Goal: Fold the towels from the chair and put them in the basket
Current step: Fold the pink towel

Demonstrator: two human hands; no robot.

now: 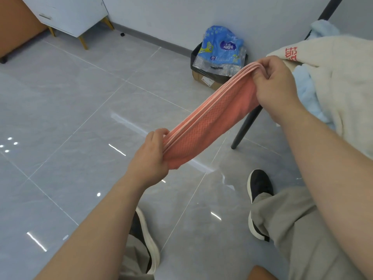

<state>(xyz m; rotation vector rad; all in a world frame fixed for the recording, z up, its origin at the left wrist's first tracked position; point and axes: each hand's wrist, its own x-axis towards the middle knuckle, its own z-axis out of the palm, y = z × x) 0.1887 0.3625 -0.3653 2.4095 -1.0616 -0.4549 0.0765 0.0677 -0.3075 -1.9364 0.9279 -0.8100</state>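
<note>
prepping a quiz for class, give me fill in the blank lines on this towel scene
The left hand and right hand each grip one ____ of the pink towel.
The cream towel and the blue towel lie on the ____.
The cream towel bears ____ lettering.
Missing: end; chair; red.

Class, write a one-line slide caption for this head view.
Both hands, left and right, stretch a folded pink towel beside a chair holding more towels.
</note>
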